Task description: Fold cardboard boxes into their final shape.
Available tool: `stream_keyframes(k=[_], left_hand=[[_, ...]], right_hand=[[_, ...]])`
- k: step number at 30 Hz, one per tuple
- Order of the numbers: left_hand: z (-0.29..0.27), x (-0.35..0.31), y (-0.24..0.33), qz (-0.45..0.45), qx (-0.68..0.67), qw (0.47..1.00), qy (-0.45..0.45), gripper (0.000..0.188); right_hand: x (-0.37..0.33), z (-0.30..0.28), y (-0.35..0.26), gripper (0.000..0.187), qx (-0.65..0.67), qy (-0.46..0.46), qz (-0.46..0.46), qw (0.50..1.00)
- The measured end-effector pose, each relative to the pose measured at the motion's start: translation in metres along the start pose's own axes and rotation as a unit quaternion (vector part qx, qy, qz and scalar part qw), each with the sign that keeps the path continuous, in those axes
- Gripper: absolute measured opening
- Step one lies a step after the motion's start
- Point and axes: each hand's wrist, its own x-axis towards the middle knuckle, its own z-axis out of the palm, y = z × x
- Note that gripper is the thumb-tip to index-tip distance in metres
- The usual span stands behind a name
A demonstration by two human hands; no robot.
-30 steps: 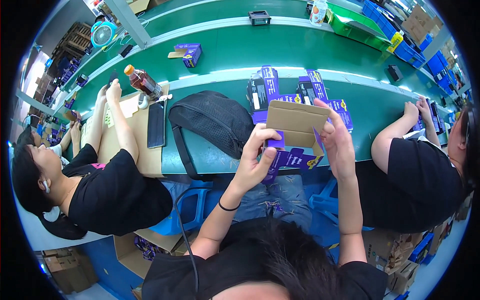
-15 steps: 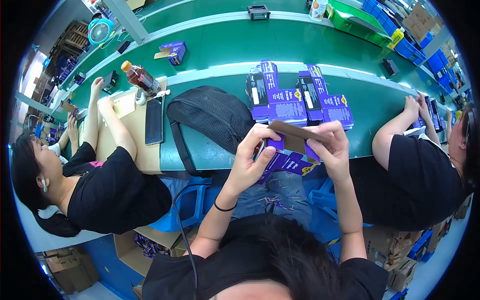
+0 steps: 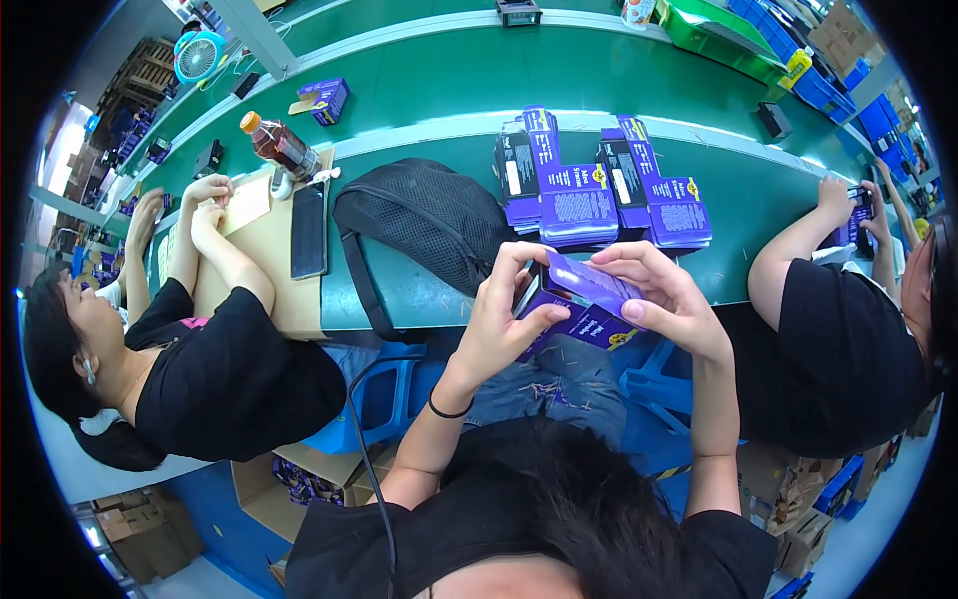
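Note:
Above my lap, at the near edge of the bench, a small purple carton (image 3: 589, 292) is held between both hands. My left hand (image 3: 507, 317) is closed on its left end, with the thumb along the near side. My right hand (image 3: 671, 299) grips the right end, its thumb on the near edge and fingers over the top. The carton's top flap lies folded over, with a narrow dark gap along the near edge. Just beyond, two stacks of flattened purple cartons, a left stack (image 3: 577, 205) and a right stack (image 3: 671, 212), lie on the green bench.
Left of the stacks lies a black mesh bag (image 3: 424, 225), with a phone (image 3: 309, 235) and a drink bottle (image 3: 279, 145) beyond it. Co-workers sit close on both sides. An opened purple box (image 3: 324, 100) and a green bin (image 3: 718, 40) stand farther back.
The carton's raised brown-sided flap has come down over its top. My right hand has shifted from holding that flap to gripping the carton's right end.

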Motion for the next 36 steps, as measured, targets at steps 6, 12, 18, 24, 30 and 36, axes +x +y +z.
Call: stream_keyframes(k=[6, 12, 18, 24, 30, 36], left_hand=[[0.002, 0.0, 0.007, -0.009, -0.02, 1.0, -0.019, 0.063], [0.003, 0.001, 0.014, -0.042, -0.092, 0.995, -0.012, 0.084], [0.002, 0.002, 0.024, -0.055, -0.072, 0.996, -0.022, 0.09], [0.004, -0.001, 0.018, -0.035, -0.032, 0.999, -0.02, 0.07], [0.007, 0.0, 0.024, 0.006, 0.004, 1.0, -0.028, 0.044], [0.005, 0.002, 0.015, 0.023, 0.001, 0.999, -0.036, 0.026]], right_hand=[[-0.005, 0.003, -0.003, 0.035, -0.093, 0.002, -0.031, 0.995], [-0.008, 0.006, -0.012, 0.032, -0.202, 0.034, -0.062, 0.977], [-0.009, 0.013, -0.002, 0.031, -0.278, 0.072, -0.16, 0.945], [-0.01, 0.018, -0.003, 0.035, -0.263, 0.096, -0.165, 0.946], [-0.014, 0.02, -0.009, 0.034, -0.299, 0.093, -0.167, 0.935], [-0.014, 0.023, -0.013, 0.034, -0.315, 0.106, -0.092, 0.939]])
